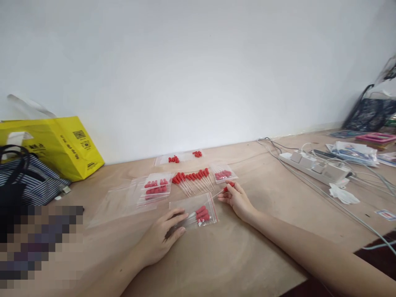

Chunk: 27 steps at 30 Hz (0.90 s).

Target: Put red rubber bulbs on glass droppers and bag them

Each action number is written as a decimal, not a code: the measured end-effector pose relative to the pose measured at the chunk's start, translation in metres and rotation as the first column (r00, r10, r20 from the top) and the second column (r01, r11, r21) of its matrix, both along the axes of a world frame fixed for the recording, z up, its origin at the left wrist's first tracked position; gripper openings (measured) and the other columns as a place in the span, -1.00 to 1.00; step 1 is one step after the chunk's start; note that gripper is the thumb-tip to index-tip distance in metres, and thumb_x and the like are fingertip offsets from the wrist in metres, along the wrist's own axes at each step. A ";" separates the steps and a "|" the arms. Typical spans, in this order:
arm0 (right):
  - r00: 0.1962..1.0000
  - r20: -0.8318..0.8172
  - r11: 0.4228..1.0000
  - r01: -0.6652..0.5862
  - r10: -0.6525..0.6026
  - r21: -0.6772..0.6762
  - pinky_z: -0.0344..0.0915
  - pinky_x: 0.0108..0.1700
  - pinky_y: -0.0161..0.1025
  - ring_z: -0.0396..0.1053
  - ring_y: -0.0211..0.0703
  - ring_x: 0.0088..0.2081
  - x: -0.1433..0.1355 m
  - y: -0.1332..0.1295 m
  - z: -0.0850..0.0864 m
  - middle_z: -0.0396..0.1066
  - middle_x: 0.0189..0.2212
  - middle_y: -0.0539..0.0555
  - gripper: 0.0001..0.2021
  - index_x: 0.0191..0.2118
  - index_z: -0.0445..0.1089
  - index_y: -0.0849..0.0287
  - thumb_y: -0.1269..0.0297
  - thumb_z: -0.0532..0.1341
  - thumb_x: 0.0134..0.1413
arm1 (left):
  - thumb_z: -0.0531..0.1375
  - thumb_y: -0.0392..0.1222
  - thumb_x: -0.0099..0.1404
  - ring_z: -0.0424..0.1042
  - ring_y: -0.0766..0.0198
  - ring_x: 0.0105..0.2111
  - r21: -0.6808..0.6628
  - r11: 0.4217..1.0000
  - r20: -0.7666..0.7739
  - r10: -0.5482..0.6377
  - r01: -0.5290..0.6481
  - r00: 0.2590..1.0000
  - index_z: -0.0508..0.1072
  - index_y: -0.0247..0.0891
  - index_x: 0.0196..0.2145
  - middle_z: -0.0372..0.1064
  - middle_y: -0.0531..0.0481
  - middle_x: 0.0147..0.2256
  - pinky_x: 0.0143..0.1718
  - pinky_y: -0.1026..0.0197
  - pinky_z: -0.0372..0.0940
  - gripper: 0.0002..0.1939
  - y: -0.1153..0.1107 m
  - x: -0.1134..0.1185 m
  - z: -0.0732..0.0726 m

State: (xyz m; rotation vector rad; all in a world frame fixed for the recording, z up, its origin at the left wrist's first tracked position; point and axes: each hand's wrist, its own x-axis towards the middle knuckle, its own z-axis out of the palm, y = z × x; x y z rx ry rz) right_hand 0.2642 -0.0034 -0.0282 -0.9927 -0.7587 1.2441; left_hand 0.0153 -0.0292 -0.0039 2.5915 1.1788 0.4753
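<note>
A clear zip bag (185, 203) with several red-tipped sticks in it lies in front of me. My left hand (162, 233) holds its left end, fingers and thumb curled over the plastic. My right hand (237, 201) pinches one red-tipped stick (228, 186) near its red end, just past the bag's red-striped edge. Behind the bag, a row of loose red-tipped sticks (193, 176) is fanned out on the table. Filled zip bags (156, 187) overlap to their left, and another filled bag (223, 172) lies to their right.
Flat clear bags (114, 202) lie to the left. Near the wall are bags with small red pieces (173, 159). A yellow bag (74, 144) and a striped bag (37, 181) stand at left. A power strip (312, 167) with cables and a crumpled white tissue (343, 194) are at right.
</note>
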 end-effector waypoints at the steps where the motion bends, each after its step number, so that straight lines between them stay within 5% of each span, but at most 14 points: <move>1: 1.000 -0.012 1.000 -0.007 0.007 -0.005 0.37 -0.39 -0.26 0.35 -0.30 -0.52 -0.001 0.000 0.000 0.21 -0.53 -0.08 -0.83 -0.27 0.08 0.11 0.25 0.05 -0.02 | 0.00 -0.15 0.24 0.28 0.17 -0.04 -0.002 1.000 0.001 0.001 -0.001 1.000 0.33 -0.10 -0.04 0.25 -0.04 0.00 -0.03 0.09 0.21 -0.67 0.000 0.000 -0.001; 11: 0.943 0.250 0.975 -0.218 0.219 -0.035 0.10 -0.77 -0.47 0.23 -0.41 -0.75 -0.011 -0.002 -0.003 0.25 -0.63 -0.16 -0.66 -0.42 0.05 0.15 0.12 0.24 -0.19 | -0.01 -0.15 0.25 0.25 0.16 -0.02 0.002 1.000 0.003 -0.007 0.007 1.000 0.30 -0.04 -0.02 0.21 0.00 0.03 -0.02 0.07 0.20 -0.66 0.001 -0.002 -0.002; 27: 0.646 0.637 0.887 -0.439 0.420 -0.140 0.05 -0.73 -0.49 0.10 -0.46 -0.76 -0.018 0.008 0.001 0.26 -0.73 -0.10 -0.86 -0.52 0.41 0.22 0.31 0.14 -0.10 | 0.03 -0.11 0.21 0.30 0.17 -0.07 -0.016 0.999 0.048 0.049 -0.048 0.998 0.22 -0.13 0.01 0.29 -0.02 -0.03 -0.07 0.12 0.24 -0.61 -0.003 0.002 0.005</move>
